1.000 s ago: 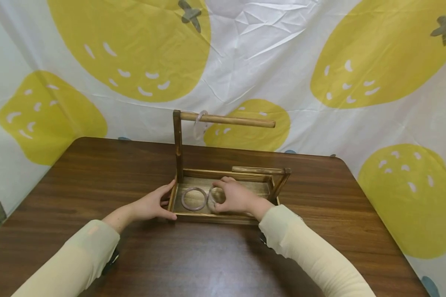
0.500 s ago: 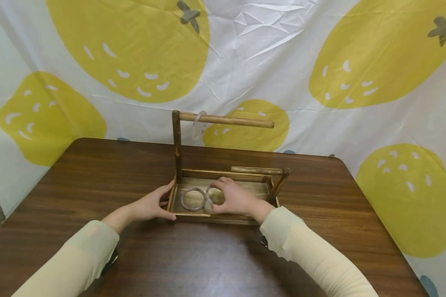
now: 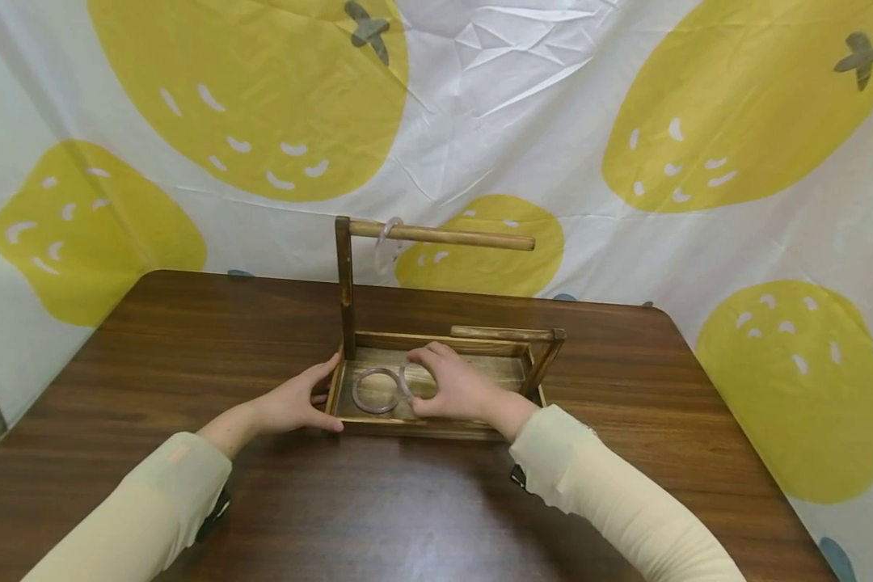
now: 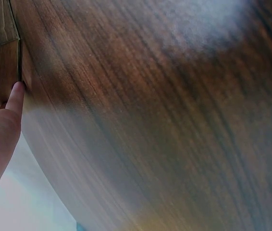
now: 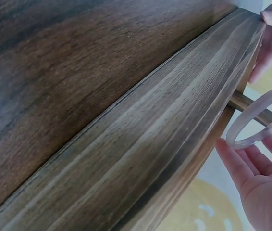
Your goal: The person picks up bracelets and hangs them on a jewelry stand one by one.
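Right hand (image 3: 451,384) pinches translucent bangle (image 3: 402,381) near twelve and six o'clock, sensible hold; likely light, stiff, slick, brittle. Left hand (image 3: 298,398) grips wooden tray (image 3: 444,430) at nine o'clock.

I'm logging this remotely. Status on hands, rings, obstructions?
Left hand gripping tray. Right hand pinching one ring. Second ring in tray, third ring on upper bar. Nothing visibly in the way.

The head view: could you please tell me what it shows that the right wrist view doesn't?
Only head: a hanging ring on the upper bar, another ring lying in the tray.
Only right wrist: clear streaked grain on the tray's front wall.
Both: left hand at the tray's end, right hand pinching a third ring, table, patterned backdrop.
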A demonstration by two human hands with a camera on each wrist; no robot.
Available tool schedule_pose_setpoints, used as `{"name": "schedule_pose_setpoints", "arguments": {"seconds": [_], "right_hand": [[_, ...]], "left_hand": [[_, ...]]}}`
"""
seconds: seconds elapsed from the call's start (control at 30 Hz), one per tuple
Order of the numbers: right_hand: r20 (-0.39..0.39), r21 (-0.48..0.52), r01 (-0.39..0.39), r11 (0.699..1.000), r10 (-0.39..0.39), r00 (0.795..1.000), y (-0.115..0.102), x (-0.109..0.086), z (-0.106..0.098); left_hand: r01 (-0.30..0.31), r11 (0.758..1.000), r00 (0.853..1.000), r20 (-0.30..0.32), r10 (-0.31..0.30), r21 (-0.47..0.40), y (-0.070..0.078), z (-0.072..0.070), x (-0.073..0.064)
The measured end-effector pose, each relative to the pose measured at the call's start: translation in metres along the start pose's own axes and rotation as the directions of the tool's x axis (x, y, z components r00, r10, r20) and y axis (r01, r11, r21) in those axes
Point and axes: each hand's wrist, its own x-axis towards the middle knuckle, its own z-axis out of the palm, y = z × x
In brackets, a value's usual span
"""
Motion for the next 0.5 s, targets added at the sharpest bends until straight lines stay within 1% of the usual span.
{"name": "schedule_pose_setpoints", "arguments": {"seconds": [0.33, 0.5], "right_hand": [[-0.042, 0.002, 0.018, 1.0, -0.018, 0.999, -0.0043, -0.0001, 0.0013], [-0.052, 0.028, 0.026, 0.999, -0.024, 0.998, -0.0085, 0.0008, -0.0009]], "left_hand": [[0.006, 1.0, 1.0, 0.001, -0.006, 0.004, 0.0008, 0.0002, -0.0005], [0.003, 1.0, 1.0, -0.005, -0.003, -0.001, 0.0016, 0.0006, -0.0003]]}}
